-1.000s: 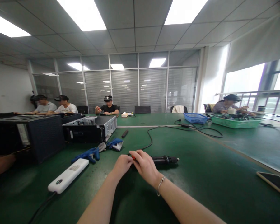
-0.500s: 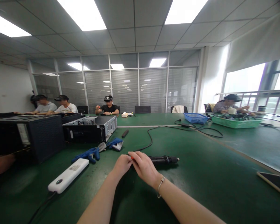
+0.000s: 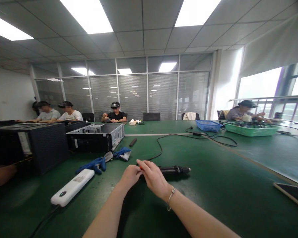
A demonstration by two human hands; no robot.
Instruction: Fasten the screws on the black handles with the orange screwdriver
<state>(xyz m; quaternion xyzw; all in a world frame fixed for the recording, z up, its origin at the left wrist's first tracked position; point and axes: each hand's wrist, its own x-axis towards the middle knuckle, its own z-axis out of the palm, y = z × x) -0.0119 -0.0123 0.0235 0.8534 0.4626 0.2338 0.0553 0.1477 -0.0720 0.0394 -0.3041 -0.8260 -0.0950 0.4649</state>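
**Near the middle of the green table, a tight fingertip hold beside a round tool**

My left hand and right hand meet fingertip to fingertip, drawn in narrow on an orange piece. Most of it is covered, so I can't tell whether it belongs to the black power screwdriver, which lies lengthwise with its tip to the right and its back end behind my right hand.

Something that small could slip from such a crowded pinch. The screwdriver's barrel looks round, so a knock from my wrist could roll it, and a tug on the black cord running off to the far side might drag at my work.

Far right, the green basket holds a dark jumble, probably cables. What the blue basket beside it holds, I can't make out. Left and far, an open computer case shows metal framing inside.
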